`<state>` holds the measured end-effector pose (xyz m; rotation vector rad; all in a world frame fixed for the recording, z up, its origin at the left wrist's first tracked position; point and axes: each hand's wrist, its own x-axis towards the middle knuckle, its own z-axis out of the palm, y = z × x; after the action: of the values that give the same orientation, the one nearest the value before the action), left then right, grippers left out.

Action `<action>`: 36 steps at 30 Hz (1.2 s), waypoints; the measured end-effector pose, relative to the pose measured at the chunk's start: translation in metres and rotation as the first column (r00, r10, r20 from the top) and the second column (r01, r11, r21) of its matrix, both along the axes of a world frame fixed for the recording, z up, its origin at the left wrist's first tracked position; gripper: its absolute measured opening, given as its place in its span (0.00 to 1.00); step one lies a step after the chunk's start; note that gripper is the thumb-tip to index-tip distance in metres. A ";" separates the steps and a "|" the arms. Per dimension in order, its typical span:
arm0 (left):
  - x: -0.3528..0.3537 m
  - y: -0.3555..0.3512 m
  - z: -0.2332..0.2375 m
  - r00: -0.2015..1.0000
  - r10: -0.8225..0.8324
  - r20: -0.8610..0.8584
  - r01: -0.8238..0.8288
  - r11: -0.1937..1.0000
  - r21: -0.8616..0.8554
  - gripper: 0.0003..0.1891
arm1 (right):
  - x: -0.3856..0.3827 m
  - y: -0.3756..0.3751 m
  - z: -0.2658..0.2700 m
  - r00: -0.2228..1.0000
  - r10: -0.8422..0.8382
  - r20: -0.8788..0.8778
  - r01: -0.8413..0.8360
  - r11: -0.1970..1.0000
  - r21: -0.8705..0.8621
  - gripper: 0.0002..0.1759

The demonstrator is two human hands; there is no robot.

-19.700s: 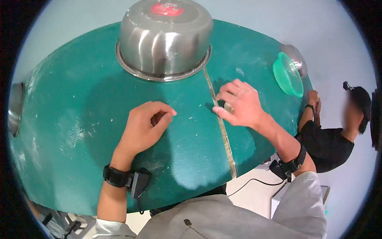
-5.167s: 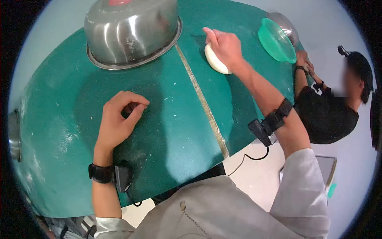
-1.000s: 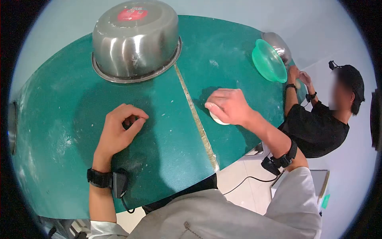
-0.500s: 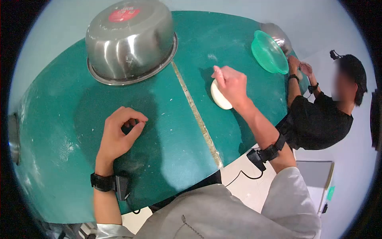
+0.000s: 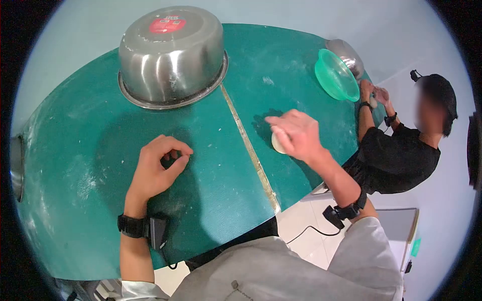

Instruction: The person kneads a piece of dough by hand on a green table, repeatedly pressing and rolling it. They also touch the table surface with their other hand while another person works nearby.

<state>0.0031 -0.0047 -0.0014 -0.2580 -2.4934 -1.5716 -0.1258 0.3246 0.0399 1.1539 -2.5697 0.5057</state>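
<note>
A pale, smooth lump of dough [image 5: 278, 144] lies on the right half of the green table, mostly covered by my right hand [image 5: 297, 136]. That hand is closed over it from above, fingers curled and thumb on the near-left side; the dough's far side is hidden. On the left half of the table, my left hand [image 5: 163, 163] hovers at or just over the surface. Its fingers curl in and the thumb tip meets the index fingertip, with nothing visible in the grip.
An upturned steel basin [image 5: 173, 65] stands at the back. A green plastic basket [image 5: 335, 75] leans by a second steel bowl [image 5: 346, 56] at far right. A co-worker in black [image 5: 401, 155] handles something pale there. A worn strip [image 5: 248, 148] crosses the green table [image 5: 226, 165].
My right hand has moved down and slightly right over the dough, and less of the dough shows. My left hand keeps its curled shape. The whole view has shifted a little.
</note>
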 end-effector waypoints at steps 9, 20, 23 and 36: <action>-0.004 0.000 0.009 0.999 -0.024 -0.021 0.024 1.000 -0.015 0.07 | -0.056 -0.059 -0.019 0.998 0.031 -0.063 -0.021 0.986 0.165 0.27; 0.003 0.000 0.004 1.000 -0.001 0.028 0.001 1.000 0.018 0.07 | -0.060 -0.036 -0.033 0.967 -0.243 0.077 0.247 0.967 -0.053 0.21; 0.004 -0.001 0.000 1.000 -0.011 -0.028 0.011 1.000 0.009 0.07 | -0.039 -0.012 -0.035 0.985 -0.089 0.150 0.119 0.972 -0.202 0.21; -0.001 0.000 0.000 0.997 0.007 -0.076 -0.010 0.999 -0.043 0.05 | -0.021 -0.019 -0.013 0.934 0.250 -0.256 -0.279 0.957 -0.081 0.17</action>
<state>0.0017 -0.0044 -0.0017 -0.3063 -2.4696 -1.4777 -0.1469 0.3054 0.0272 1.4331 -2.1611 0.5275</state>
